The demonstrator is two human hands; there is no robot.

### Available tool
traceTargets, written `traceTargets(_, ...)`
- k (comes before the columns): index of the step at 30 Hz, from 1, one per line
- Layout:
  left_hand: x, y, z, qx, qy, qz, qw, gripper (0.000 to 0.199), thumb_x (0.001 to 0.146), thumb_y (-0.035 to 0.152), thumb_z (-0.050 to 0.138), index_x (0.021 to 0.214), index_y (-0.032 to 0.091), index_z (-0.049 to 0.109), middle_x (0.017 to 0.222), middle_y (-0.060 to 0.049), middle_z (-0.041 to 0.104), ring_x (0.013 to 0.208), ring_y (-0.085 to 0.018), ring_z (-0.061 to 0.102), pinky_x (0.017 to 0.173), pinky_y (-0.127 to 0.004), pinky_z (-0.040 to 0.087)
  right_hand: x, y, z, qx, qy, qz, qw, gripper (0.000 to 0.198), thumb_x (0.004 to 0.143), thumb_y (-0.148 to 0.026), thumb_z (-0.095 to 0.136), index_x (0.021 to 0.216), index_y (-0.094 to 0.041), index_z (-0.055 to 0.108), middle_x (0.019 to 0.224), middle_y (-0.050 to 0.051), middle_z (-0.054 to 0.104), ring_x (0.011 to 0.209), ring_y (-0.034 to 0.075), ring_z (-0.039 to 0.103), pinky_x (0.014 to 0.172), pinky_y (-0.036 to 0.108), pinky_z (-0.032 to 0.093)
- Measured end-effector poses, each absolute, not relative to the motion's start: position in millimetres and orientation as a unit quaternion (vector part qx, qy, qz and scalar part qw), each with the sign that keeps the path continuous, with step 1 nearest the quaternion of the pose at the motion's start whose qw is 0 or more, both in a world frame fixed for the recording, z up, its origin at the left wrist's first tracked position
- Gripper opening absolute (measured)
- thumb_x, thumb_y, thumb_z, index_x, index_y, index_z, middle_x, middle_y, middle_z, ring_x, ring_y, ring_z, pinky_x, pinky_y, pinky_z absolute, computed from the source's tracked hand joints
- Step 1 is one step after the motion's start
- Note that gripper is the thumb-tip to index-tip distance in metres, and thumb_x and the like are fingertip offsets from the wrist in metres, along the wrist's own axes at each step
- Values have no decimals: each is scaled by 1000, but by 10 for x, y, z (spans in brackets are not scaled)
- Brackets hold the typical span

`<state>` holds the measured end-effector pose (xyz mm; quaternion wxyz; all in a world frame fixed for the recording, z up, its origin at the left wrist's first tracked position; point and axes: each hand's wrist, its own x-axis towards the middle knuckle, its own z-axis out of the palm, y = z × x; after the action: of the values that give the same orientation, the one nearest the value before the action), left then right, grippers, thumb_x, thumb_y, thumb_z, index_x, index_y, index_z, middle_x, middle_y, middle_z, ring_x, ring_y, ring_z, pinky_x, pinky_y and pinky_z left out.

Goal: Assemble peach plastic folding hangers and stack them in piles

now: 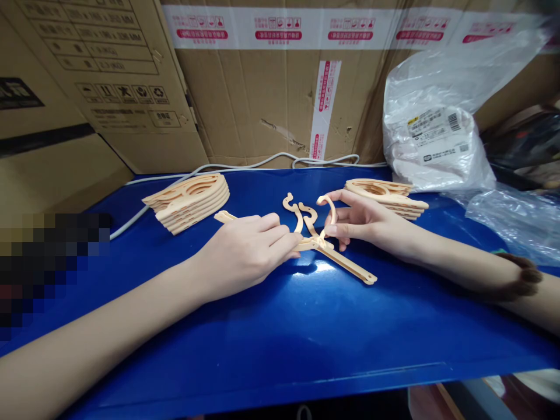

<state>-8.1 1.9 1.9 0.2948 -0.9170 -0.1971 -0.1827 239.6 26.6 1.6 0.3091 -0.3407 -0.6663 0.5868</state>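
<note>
A beige folding hanger (pixel 345 263) spreads its arms above the table's middle. My left hand (pixel 249 248) is closed round its left arm, whose end shows beyond the knuckles. My right hand (pixel 354 219) pinches a beige curved hanger hook (pixel 333 213) between thumb and fingers. The hook's lower end meets the hanger's centre; whether it is seated there I cannot tell. Just behind, two more hanger hooks lie loose, one on the left (pixel 287 202) and one on the right (pixel 308 211). My left fingers partly cover the hanger's middle.
Stacked beige hanger pieces stand at the left (pixel 192 201) and behind my right hand (pixel 380 189). A white cable (pixel 245 166) runs along the blue table's (pixel 280 350) back edge. Cardboard boxes (pixel 254 99) wall the back; a clear plastic bag (pixel 437 128) sits at back right.
</note>
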Motion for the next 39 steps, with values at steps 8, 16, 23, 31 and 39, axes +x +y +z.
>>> traceTargets(8, -81, 25, 5, -917, -198, -182, 296, 29, 102, 30, 46, 86, 15, 66, 68, -2, 63, 66, -17, 53, 53, -29, 33, 2400, 264, 6, -337, -676, 576, 311, 39, 83, -26, 72, 112, -21, 47, 80, -4, 62, 63, 8, 59, 59, 23, 53)
traceTargets(16, -76, 18, 17, -920, -212, -163, 288, 34, 103, 31, 41, 85, 16, 66, 69, -2, 63, 65, -17, 53, 53, -29, 33, 2397, 261, 7, -350, -686, 558, 310, 40, 82, -28, 72, 115, -21, 50, 78, -4, 62, 61, 9, 59, 59, 25, 54)
traceTargets(23, -71, 14, 29, -919, -212, -174, 284, 38, 103, 31, 40, 82, 14, 66, 63, -3, 58, 61, -17, 52, 50, -29, 29, 2404, 270, -9, -360, -689, 545, 315, 40, 83, -30, 72, 115, -21, 50, 78, -4, 61, 60, 9, 60, 58, 25, 54)
traceTargets(31, -64, -1, 10, -926, -217, -166, 261, 36, 103, 31, 40, 84, 15, 66, 66, -3, 62, 63, -17, 52, 50, -29, 28, 2396, 252, -3, -347, -689, 551, 318, 37, 83, -26, 71, 113, -22, 50, 77, -4, 58, 64, 10, 59, 59, 25, 53)
traceTargets(39, -59, -5, -5, -927, -214, -166, 261, 37, 103, 30, 38, 84, 14, 66, 64, -3, 59, 61, -18, 51, 53, -30, 31, 2395, 252, -25, -328, -698, 550, 322, 32, 85, -23, 68, 111, -21, 49, 78, -4, 58, 68, 9, 58, 58, 22, 54)
